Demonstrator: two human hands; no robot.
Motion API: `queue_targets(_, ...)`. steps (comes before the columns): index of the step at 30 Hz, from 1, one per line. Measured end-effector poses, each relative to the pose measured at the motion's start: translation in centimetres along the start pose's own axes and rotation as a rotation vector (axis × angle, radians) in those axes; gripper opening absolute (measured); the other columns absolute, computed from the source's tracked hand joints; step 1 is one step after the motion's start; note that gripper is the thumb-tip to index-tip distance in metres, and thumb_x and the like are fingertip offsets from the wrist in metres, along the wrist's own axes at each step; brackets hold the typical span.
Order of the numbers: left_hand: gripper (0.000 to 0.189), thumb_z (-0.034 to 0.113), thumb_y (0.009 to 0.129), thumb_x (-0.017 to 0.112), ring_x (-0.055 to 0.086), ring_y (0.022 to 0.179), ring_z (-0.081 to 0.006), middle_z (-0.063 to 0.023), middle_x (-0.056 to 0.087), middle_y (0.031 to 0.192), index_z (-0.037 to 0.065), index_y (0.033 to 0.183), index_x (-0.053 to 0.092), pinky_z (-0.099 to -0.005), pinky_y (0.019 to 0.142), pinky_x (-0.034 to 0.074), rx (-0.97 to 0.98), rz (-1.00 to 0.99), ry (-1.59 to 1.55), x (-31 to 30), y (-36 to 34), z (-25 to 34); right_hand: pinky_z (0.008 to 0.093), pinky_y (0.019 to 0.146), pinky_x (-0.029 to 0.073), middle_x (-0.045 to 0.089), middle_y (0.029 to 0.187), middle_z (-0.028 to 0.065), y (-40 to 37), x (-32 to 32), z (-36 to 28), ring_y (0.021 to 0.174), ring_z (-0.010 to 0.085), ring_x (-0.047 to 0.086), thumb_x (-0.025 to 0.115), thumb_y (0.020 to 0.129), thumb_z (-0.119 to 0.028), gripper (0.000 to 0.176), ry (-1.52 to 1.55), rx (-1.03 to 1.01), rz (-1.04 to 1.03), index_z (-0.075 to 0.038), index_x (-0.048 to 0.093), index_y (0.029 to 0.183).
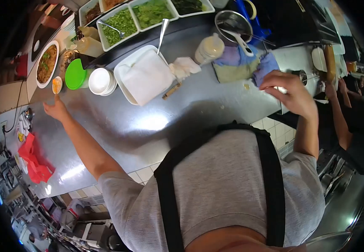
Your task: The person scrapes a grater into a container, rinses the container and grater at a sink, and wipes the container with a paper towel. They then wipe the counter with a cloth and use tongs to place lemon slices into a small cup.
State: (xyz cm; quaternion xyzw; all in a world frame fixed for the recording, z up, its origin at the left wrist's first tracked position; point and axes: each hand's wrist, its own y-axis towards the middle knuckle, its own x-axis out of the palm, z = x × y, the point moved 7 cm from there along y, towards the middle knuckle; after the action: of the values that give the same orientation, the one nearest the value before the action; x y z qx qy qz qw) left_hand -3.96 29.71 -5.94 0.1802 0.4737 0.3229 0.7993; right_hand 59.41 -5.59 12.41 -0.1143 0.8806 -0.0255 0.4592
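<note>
My left hand [56, 110] is stretched out at the left of the metal counter, fingers apart, one fingertip close to the lower edge of a small white cup [57, 85] with orange contents. Whether it touches the cup I cannot tell. Behind that cup lies an oval white dish [47, 64] of brown food with green garnish. My right hand [289, 90] hovers at the right with curled fingers pressed together, beside folded blue and green cloths [237, 69]. Something small and white shows at its fingers, too blurred to name.
A cloth-lined white tray [142, 75], stacked white bowls [102, 82], a green lid [76, 74] and a squeeze bottle [210, 49] line the counter's back. Trays of greens [120, 32] stand behind. A metal pot [233, 26] is beyond the cloths. Another person's arm [339, 115] is at far right.
</note>
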Motion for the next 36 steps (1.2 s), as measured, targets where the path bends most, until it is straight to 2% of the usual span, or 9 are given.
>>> queue_targets(3, 0.069, 0.028, 0.073, 0.077, 0.047, 0.117, -0.0341, -0.0224, 0.051, 0.126, -0.006, 0.126, 0.049, -0.0416, 0.102, 0.036, -0.038, -0.074, -0.03, -5.0, -5.1, 2.2, 0.0376, 0.08, 0.05, 0.064, 0.102, 0.0107, -1.3, 3.8, 2.5, 0.093, 0.0301, 0.062, 0.064, 0.082, -0.011, 0.016, -0.121, 0.044, -0.097, -0.004, 0.066, 0.095)
queue_targets(9, 0.041, 0.01, 0.086, 0.066, 0.052, 0.109, -0.0193, -0.0117, 0.057, 0.118, 0.0, 0.123, 0.054, -0.0321, 0.093, 0.043, -0.271, -0.28, -0.482, -13.6, -22.0, 9.6, 0.0379, 0.096, 0.043, 0.06, 0.114, 0.0119, -3.0, 4.3, 12.5, 0.108, 0.0317, 0.056, 0.065, 0.076, -0.009, 0.027, -0.58, 0.138, 0.127, -0.009, 0.064, 0.103)
queue_targets(14, 0.035, 0.009, 0.087, 0.064, 0.056, 0.103, -0.0182, -0.0114, 0.059, 0.114, 0.0, 0.12, 0.057, -0.0316, 0.089, 0.045, -0.415, -0.345, -0.501, -17.8, -31.1, 12.6, 0.0392, 0.097, 0.041, 0.058, 0.117, 0.0124, -4.6, 6.4, 19.6, 0.111, 0.031, 0.054, 0.067, 0.074, -0.013, 0.041, -0.491, 0.037, 0.291, -0.015, 0.058, 0.114)
queue_targets(21, 0.028, 0.007, 0.088, 0.061, 0.056, 0.1, -0.0153, -0.0079, 0.059, 0.108, -0.001, 0.115, 0.059, -0.0278, 0.087, 0.045, -0.441, -0.233, -0.622, -18.2, -38.2, 15.5, 0.0397, 0.08, 0.05, 0.06, 0.099, 0.0103, -7.1, 10.7, 14.0, 0.095, 0.0297, 0.059, 0.072, 0.074, -0.025, 0.038, -0.29, 0.077, 0.202, -0.015, 0.059, 0.108)
queue_targets(24, 0.024, 0.005, 0.087, 0.061, 0.056, 0.095, -0.0147, -0.0055, 0.056, 0.111, 0.0, 0.111, 0.061, -0.0266, 0.087, 0.045, -0.386, -0.163, -0.595, -18.2, -38.5, 15.7, 0.0406, 0.078, 0.049, 0.06, 0.097, 0.0104, -6.1, 10.1, 14.2, 0.09, 0.0297, 0.06, 0.071, 0.075, -0.03, 0.041, -0.252, 0.049, 0.441, -0.015, 0.059, 0.112)
queue_targets(27, 0.024, 0.008, 0.088, 0.061, 0.055, 0.098, -0.0136, -0.0043, 0.058, 0.105, 0.001, 0.111, 0.062, -0.0271, 0.089, 0.043, -0.392, -0.141, -0.63, -18.2, -38.5, 15.5, 0.0407, 0.076, 0.049, 0.06, 0.097, 0.0113, -5.8, 11.1, 12.2, 0.091, 0.0293, 0.06, 0.07, 0.077, -0.027, 0.044, -0.451, -0.101, 0.612, -0.013, 0.058, 0.117)
queue_targets(30, 0.021, 0.007, 0.088, 0.061, 0.055, 0.098, -0.0139, -0.0044, 0.058, 0.106, 0.001, 0.109, 0.063, -0.0272, 0.09, 0.044, -0.376, -0.147, -0.747, -18.2, -38.4, 15.7, 0.0413, 0.076, 0.048, 0.06, 0.1, 0.0127, -5.4, 15.3, 7.6, 0.093, 0.0278, 0.06, 0.069, 0.077, -0.023, 0.043, -0.541, -0.179, 0.606, -0.013, 0.06, 0.117)
queue_targets(33, 0.021, 0.008, 0.089, 0.061, 0.055, 0.101, -0.0143, -0.0055, 0.059, 0.107, 0.0, 0.108, 0.063, -0.0274, 0.091, 0.044, -0.383, -0.186, -0.798, -18.0, -38.4, 15.5, 0.0435, 0.087, 0.046, 0.059, 0.111, 0.0149, -4.1, 20.5, 2.5, 0.105, 0.0296, 0.057, 0.067, 0.076, -0.02, 0.043, -0.345, -0.256, 0.342, -0.013, 0.061, 0.119)
queue_targets(36, 0.026, 0.011, 0.089, 0.062, 0.057, 0.1, -0.0162, -0.0076, 0.06, 0.107, -0.002, 0.112, 0.06, -0.0285, 0.086, 0.047, -0.488, -0.262, -0.919, -18.9, -37.9, 14.8, 0.0417, 0.088, 0.047, 0.059, 0.109, 0.0151, -2.5, 22.2, -0.3, 0.103, 0.0322, 0.057, 0.066, 0.076, -0.019, 0.041, 0.168, -0.269, 0.114, -0.012, 0.062, 0.117)
